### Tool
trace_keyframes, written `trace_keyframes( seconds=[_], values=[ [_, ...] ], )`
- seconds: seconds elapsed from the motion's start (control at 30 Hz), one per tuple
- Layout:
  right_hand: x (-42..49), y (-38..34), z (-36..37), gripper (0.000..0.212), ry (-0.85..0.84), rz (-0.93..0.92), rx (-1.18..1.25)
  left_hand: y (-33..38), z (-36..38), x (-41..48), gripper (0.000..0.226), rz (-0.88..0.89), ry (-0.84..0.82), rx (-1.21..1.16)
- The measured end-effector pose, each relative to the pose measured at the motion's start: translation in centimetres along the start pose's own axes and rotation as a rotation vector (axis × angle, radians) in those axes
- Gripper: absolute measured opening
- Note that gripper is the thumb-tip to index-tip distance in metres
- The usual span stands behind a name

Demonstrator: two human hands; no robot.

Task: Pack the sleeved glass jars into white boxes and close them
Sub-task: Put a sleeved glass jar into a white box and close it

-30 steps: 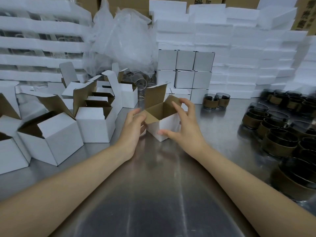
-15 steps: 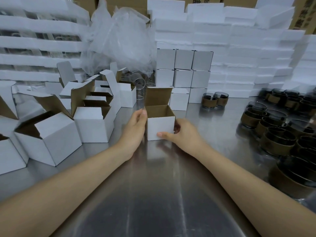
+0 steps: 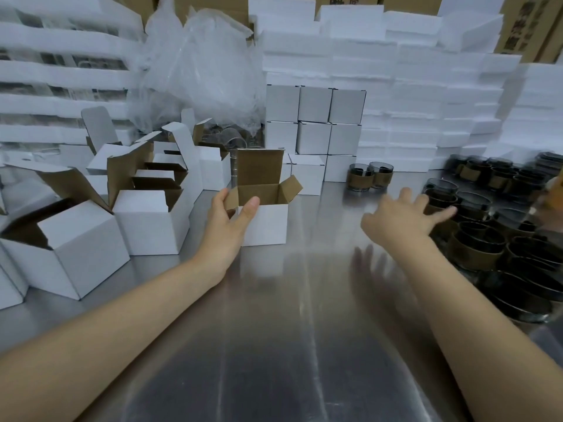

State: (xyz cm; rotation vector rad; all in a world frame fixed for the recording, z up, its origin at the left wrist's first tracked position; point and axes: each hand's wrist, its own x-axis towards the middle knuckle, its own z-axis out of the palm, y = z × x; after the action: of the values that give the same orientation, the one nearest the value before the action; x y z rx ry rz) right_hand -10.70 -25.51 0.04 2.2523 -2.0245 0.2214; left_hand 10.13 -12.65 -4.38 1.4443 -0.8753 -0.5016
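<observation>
While the left hand (image 3: 227, 222) gripped the open white box (image 3: 265, 220) at its left side (thumb on the white front face, fingers behind the left flap), the box stood on the steel worktop (image 3: 274, 330) with its lid flap upright. To the right of the box, well apart from it, the right hand (image 3: 402, 217) was held above the worktop, fingers spread wide and holding nothing. Blur hid whether its fingertips touched the nearest sleeved glass jars (image 3: 475, 248) — dark glass in brown sleeves, massed right of the box. Two more sleeved jars (image 3: 370, 175) stood behind and right of the box, just beside a stack of closed white boxes (image 3: 315, 120). Left of the box stood several opened boxes (image 3: 149, 220), flaps raised. Behind the box to its left lay a crumpled plastic bag (image 3: 207, 71); behind it to the right, piled foam sheets (image 3: 426, 102).
</observation>
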Motion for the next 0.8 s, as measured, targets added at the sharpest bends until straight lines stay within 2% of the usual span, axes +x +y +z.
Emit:
trace_keyframes(
  seconds=[0.07, 0.13, 0.2, 0.3, 0.43, 0.5, 0.67, 0.73, 0.8],
  values=[
    [0.2, 0.8, -0.7, 0.057, -0.147, 0.082, -0.023, 0.0, 0.0, 0.0, 0.079, 0.006, 0.007, 0.012],
    [0.3, 1.5, -1.0, 0.062, -0.221, 0.123, -0.037, 0.2, 0.0, -0.1, 0.078, 0.005, 0.011, 0.022],
    [0.3, 1.8, -1.1, 0.062, -0.248, 0.138, -0.075, 0.3, 0.1, -0.2, 0.082, -0.003, 0.014, 0.036],
    [0.1, 1.3, -1.3, 0.054, -0.188, 0.099, -0.082, 0.5, 0.1, -0.3, 0.085, -0.003, 0.022, 0.073],
    [-1.0, -0.6, -1.1, 0.041, 0.005, -0.122, 0.115, 0.7, 0.1, -0.4, 0.092, -0.006, 0.033, 0.095],
    [-1.8, -1.8, -0.8, 0.043, 0.064, -0.268, 0.248, 0.8, 0.1, -0.4, 0.093, -0.005, 0.039, 0.088],
    [-3.5, -3.9, -0.6, 0.064, 0.026, -0.653, 0.533, 0.6, -0.1, -0.4, 0.075, 0.028, 0.111, 0.11],
    [-3.9, -4.2, -0.9, 0.066, 0.007, -0.731, 0.694, 0.6, -0.2, -0.5, 0.072, 0.041, 0.132, 0.037],
    [-3.9, -4.2, -1.0, 0.074, -0.02, -0.732, 0.765, 0.8, -0.2, -0.5, 0.073, 0.041, 0.162, -0.048]
  ],
)
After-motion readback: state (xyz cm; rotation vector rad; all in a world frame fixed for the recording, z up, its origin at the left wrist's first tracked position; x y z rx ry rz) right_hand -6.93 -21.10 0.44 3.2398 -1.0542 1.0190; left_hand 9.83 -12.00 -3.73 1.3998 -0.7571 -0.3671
